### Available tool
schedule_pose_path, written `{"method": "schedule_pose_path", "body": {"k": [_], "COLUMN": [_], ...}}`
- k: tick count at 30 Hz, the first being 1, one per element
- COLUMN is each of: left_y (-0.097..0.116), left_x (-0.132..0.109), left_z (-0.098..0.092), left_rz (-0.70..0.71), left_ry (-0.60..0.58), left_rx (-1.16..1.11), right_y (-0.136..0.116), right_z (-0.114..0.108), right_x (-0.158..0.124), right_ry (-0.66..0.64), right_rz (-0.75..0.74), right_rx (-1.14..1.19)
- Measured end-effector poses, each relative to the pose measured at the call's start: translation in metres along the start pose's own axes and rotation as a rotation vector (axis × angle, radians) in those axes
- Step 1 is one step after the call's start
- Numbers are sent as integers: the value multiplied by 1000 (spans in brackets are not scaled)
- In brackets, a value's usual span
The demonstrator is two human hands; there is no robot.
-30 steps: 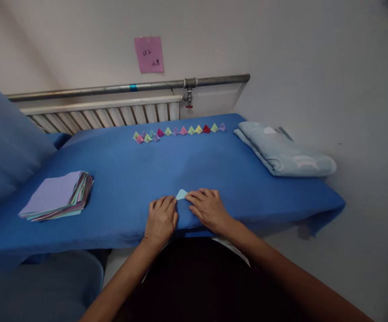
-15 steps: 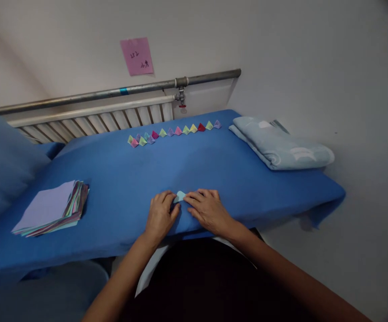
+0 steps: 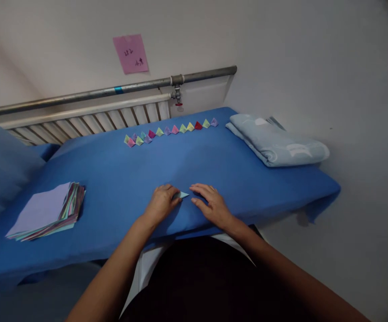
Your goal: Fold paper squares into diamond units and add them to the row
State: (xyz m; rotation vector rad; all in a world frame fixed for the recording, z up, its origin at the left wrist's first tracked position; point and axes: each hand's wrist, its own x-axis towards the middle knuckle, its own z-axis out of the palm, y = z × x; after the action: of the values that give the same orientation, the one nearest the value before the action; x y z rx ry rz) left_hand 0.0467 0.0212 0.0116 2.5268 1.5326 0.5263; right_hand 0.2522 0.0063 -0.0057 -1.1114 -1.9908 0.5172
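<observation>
A small light-blue piece of folded paper (image 3: 183, 195) lies low over the blue cloth near the front edge, its pointed tip facing right. The thumb and fingers of my left hand (image 3: 162, 202) pinch its left part, which they hide. My right hand (image 3: 211, 204) is just to the right of that tip, not touching it, with thumb and fingers apart and nothing between them. Farther back runs a row of small folded paper pieces (image 3: 175, 129) in several colours, doubled up at its left end.
On the left lies a stack of coloured paper sheets (image 3: 43, 208), lilac on top. A folded pale-blue blanket (image 3: 277, 141) rests at the right of the blue-covered surface (image 3: 113, 179). Behind are a white radiator (image 3: 110, 117), a metal pipe (image 3: 90, 95) and a pink note (image 3: 131, 53).
My right hand has let go of the light-blue paper and opened, a little to its right. The paper now shows a point toward the right. My left hand keeps hold. The view has shifted slightly.
</observation>
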Motion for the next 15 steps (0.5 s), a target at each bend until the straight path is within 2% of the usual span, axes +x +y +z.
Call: {"method": "schedule_pose_path", "body": {"k": [9, 15], "left_y": [-2, 0], "left_x": [3, -1], "left_z": [-4, 1], "left_rz": [25, -27], "left_ry": [-19, 37], "left_rx": [-63, -57], "right_y": [-4, -4], "right_z": [-2, -3], "right_x": [0, 1], "right_ry": [-3, -11], "right_rz": [28, 44], "right_rx": [19, 9]}}
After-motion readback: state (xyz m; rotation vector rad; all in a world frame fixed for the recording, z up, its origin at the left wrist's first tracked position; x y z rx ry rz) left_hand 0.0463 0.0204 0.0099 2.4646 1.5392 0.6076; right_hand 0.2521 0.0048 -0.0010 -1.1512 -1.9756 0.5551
